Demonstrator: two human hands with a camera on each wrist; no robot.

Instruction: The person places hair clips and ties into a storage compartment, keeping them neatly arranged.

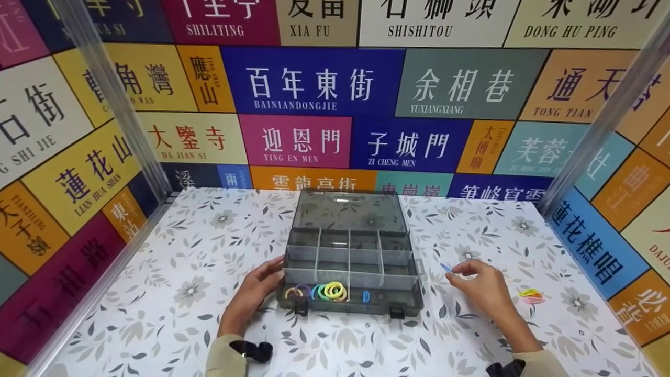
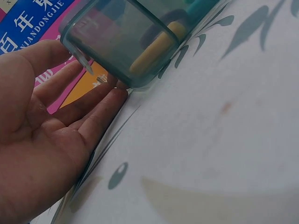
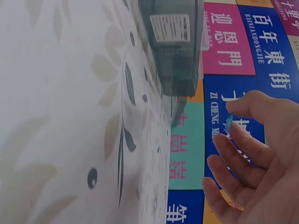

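Note:
A grey see-through compartment box (image 1: 343,309) rests on the table, its lid (image 1: 349,212) raised at the back. My left hand (image 1: 257,287) touches the box's left side, fingers extended, as the left wrist view (image 2: 60,112) also shows. Between thumb and index finger, my right hand (image 1: 480,285) pinches a small blue clip-like piece (image 3: 228,123) to the right of the box; its exact kind is too small to tell. Yellow rings (image 1: 335,290) lie in the front row beside teal, purple and orange ones. Another front compartment holds a small blue item (image 1: 366,297).
A little pile of yellow, green and pink slim pieces (image 1: 532,297) lies on the table right of my right hand. A leaf-patterned cloth (image 1: 183,314) covers the tabletop. Panels with printed signs (image 1: 314,84) stand behind and at both sides.

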